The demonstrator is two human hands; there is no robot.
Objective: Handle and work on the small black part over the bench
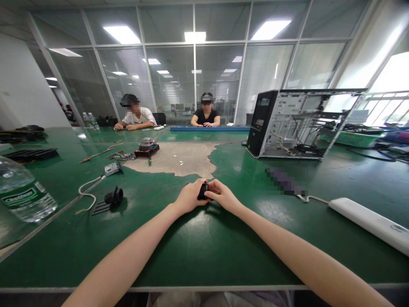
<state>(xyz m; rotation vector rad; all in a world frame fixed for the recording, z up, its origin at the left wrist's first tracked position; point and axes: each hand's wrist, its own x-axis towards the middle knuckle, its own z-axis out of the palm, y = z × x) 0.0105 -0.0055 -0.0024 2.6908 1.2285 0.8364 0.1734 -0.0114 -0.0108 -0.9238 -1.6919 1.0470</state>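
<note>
Between my two hands is a small black part (203, 191), mostly covered by fingers, so its exact kind does not show. My left hand (191, 196) wraps round it from the left. From the other side, the fingers and thumb of my right hand (222, 195) pinch it. Both hands are just above or resting on the green table (204, 251); I cannot tell which. Beyond them lies a torn brown sheet (188, 157) with a round metal and black-orange assembly (147, 146) on it. A black fan-like part with prongs (111, 198) sits to the left.
An opened computer case (287, 123) stands at the right. Nearer are a blurred dark object (286, 181) and a white power bank or strip (367, 221), joined by a cable. A water bottle (24, 192) is at the left. Two people (206, 117) sit across the table.
</note>
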